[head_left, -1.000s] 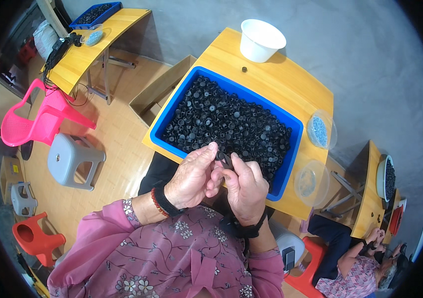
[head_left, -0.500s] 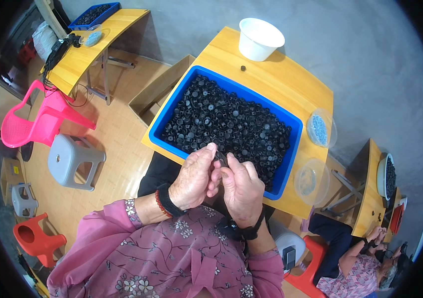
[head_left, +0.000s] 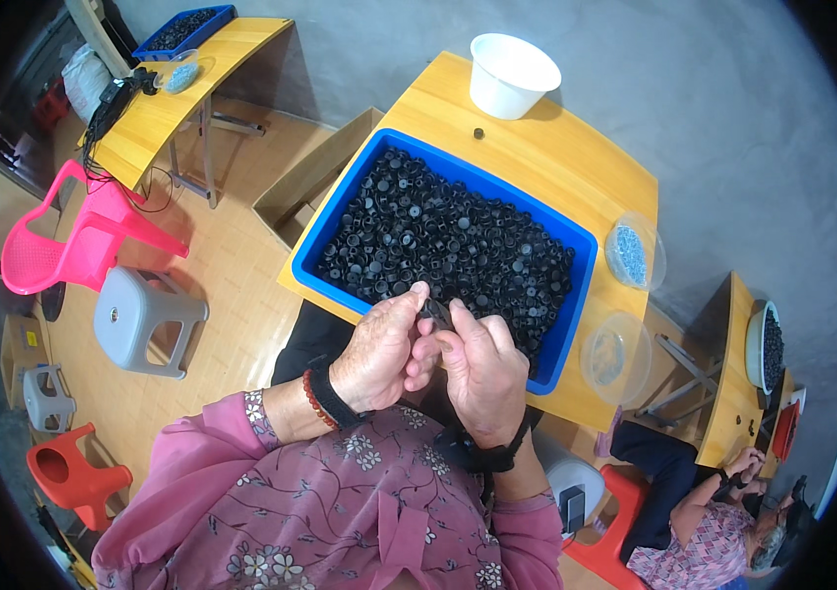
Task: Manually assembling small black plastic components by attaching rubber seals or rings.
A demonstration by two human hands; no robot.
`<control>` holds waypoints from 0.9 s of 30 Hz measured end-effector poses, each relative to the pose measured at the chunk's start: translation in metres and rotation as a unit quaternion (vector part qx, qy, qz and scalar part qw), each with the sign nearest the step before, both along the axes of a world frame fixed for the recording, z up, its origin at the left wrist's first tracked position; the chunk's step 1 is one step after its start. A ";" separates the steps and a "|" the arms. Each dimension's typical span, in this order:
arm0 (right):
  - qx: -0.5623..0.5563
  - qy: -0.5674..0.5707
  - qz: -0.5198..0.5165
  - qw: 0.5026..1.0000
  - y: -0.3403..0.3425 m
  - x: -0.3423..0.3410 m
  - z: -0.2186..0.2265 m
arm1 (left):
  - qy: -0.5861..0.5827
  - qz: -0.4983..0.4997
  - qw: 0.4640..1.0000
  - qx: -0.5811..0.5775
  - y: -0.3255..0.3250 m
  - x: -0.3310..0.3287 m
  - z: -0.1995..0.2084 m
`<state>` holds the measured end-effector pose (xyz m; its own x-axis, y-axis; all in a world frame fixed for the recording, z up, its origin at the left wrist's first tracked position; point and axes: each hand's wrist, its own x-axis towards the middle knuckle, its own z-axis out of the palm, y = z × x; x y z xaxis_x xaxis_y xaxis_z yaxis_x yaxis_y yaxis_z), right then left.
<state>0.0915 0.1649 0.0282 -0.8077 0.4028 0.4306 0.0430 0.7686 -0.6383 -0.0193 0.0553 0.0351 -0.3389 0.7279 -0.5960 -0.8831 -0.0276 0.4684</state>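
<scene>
Watching remotely, I see the left hand (head_left: 379, 354) and right hand (head_left: 485, 369) barely shifted, both still pinching a small black part (head_left: 435, 313) between them, the blue tray (head_left: 566, 329) just beyond, its handling seemingly unfinished.

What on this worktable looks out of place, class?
One small black piece sits alone on the yellow table near the white tub, while many similar pieces lie heaped in the blue tray, so it looks stray. Nothing else stands out.
</scene>
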 end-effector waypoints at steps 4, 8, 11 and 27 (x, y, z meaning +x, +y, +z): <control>0.000 -0.001 0.005 1.000 0.000 -0.001 -0.001 | 0.009 -0.001 1.000 -0.005 0.000 0.001 -0.002; -0.077 -0.007 -0.002 0.997 -0.006 -0.002 -0.001 | 0.031 0.011 0.999 -0.009 0.000 0.005 -0.003; -0.113 0.004 0.005 0.994 -0.009 -0.004 -0.004 | 0.082 0.024 0.996 0.031 0.000 0.008 -0.007; -0.153 0.015 -0.005 0.988 -0.009 -0.003 -0.008 | 0.027 0.021 0.999 0.021 0.000 0.003 -0.006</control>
